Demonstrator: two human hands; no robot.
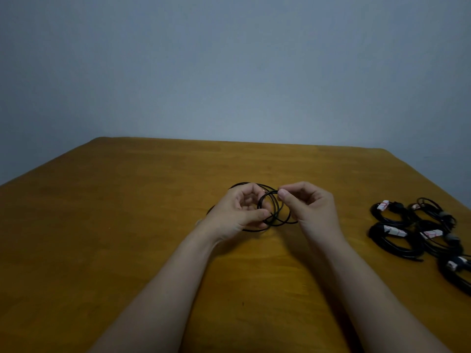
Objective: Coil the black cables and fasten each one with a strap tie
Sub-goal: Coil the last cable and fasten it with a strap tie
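A thin black cable (274,215) forms several loops between my two hands at the middle of the wooden table (127,212). My left hand (242,212) holds the coil, thumb and fingers curled round its left side. My right hand (309,207) pinches a strand at the top right of the coil between thumb and forefinger. Part of the cable trails on the table behind and under my left hand. No strap tie shows on this cable.
A heap of coiled black cables (420,235) fastened with white ties (397,232) lies at the table's right edge. The table's far edge meets a plain grey wall (229,72).
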